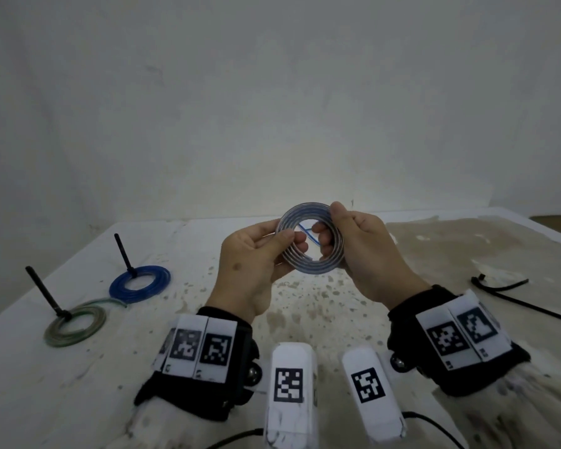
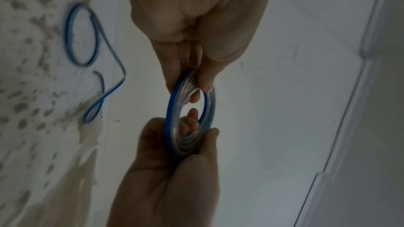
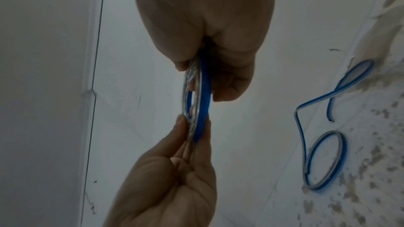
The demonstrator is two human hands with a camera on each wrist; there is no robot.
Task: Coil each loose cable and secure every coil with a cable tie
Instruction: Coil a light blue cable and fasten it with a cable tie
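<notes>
Now both hands pinch the coil (image 1: 310,243), left hand (image 1: 256,254) at nine o'clock, right hand (image 1: 366,251) at three; ease either pinch before the tie (image 1: 512,294) goes on, and it likely springs apart.

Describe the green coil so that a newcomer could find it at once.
Start at the white table, near its left edge. Two tied coils lie there; the green coil is the nearer one, pale and translucent, with a black cable tie sticking up. Its neighbour, the blue coil, lies farther back.

A stained white table (image 1: 434,254) stands against a plain white wall (image 1: 272,92).
</notes>
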